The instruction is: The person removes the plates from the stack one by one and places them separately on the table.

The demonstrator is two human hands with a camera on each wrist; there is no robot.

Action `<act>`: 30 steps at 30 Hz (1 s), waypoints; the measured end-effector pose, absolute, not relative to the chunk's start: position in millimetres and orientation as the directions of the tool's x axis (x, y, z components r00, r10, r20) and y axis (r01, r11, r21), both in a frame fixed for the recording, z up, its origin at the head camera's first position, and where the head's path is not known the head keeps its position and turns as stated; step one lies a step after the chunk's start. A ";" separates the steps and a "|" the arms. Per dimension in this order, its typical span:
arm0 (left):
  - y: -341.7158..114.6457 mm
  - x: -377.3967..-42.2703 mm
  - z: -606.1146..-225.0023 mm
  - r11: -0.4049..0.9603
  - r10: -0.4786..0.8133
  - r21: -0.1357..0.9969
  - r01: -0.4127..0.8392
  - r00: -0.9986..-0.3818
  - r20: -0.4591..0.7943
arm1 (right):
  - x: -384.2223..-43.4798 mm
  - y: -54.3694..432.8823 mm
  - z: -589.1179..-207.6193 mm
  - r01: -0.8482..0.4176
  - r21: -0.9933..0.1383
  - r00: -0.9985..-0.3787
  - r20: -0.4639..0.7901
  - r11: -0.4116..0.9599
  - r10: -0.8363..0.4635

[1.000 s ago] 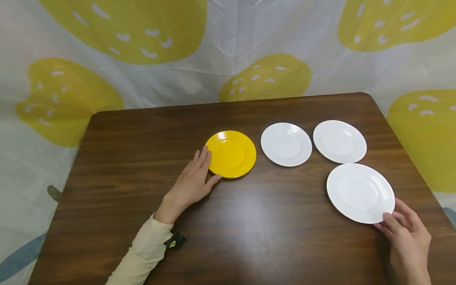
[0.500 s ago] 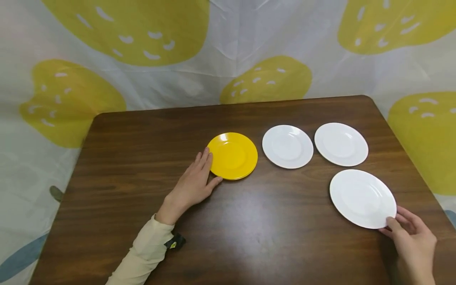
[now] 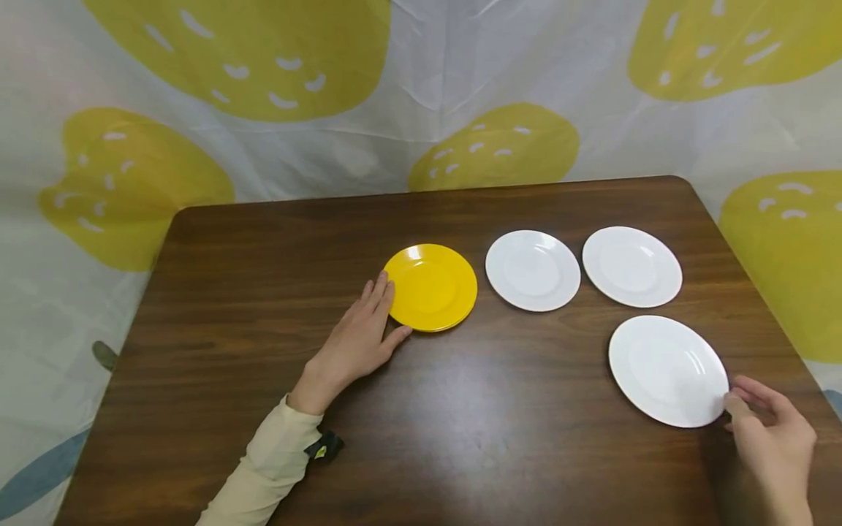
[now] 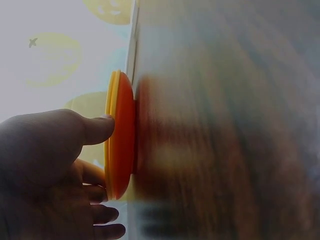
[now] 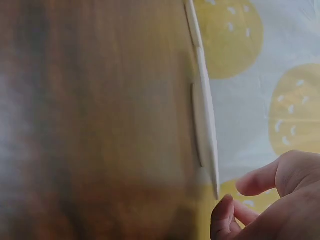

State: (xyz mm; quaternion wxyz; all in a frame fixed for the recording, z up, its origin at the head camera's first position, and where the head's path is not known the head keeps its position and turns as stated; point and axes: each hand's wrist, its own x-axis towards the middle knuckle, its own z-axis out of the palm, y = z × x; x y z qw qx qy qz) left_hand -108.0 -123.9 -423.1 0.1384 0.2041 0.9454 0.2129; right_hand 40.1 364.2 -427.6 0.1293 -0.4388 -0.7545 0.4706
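Note:
My left hand (image 3: 355, 332) rests at the left rim of a small stack of yellow plates (image 3: 430, 287), fingers extended and thumb at the near edge. In the left wrist view the thumb touches the doubled rim of the yellow plates (image 4: 121, 145). At the right, my right hand (image 3: 772, 435) is beside the near white plate (image 3: 667, 371), which lies on the table. The right wrist view shows the thumb and fingers apart, just off the edge of that white plate (image 5: 209, 120).
Two more white plates lie behind, one in the middle (image 3: 533, 270) and one at the far right (image 3: 631, 267). They sit on a brown wooden table (image 3: 276, 270). A curtain with yellow fruit prints (image 3: 316, 168) hangs along the table's back edge.
The near white plate has come slightly toward me, away from the far right plate, and now lies flat. My right hand has let go of its rim. The left hand stays put.

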 end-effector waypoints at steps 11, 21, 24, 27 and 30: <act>-123.9 -107.9 -422.3 0.823 0.443 0.466 0.325 -0.880 -0.170 | 15.6 354.4 -400.2 0.405 -0.909 -0.597 -0.177 0.103 0.783; -124.6 -106.9 -423.3 0.817 0.446 0.474 0.327 -0.880 -0.162 | -13.4 332.2 -383.3 0.391 -0.888 -0.705 -0.118 0.244 0.699; -124.6 -107.0 -423.2 0.818 0.444 0.475 0.326 -0.881 -0.160 | -20.4 325.4 -379.5 0.331 -0.920 -0.735 -0.110 0.212 0.669; -124.6 -107.5 -423.3 0.819 0.444 0.472 0.326 -0.882 -0.160 | -27.3 316.8 -377.2 0.262 -0.954 -0.752 -0.106 0.148 0.650; -123.7 -108.1 -423.5 0.818 0.445 0.474 0.326 -0.881 -0.161 | -32.3 309.8 -376.2 0.227 -0.964 -0.770 -0.091 0.139 0.632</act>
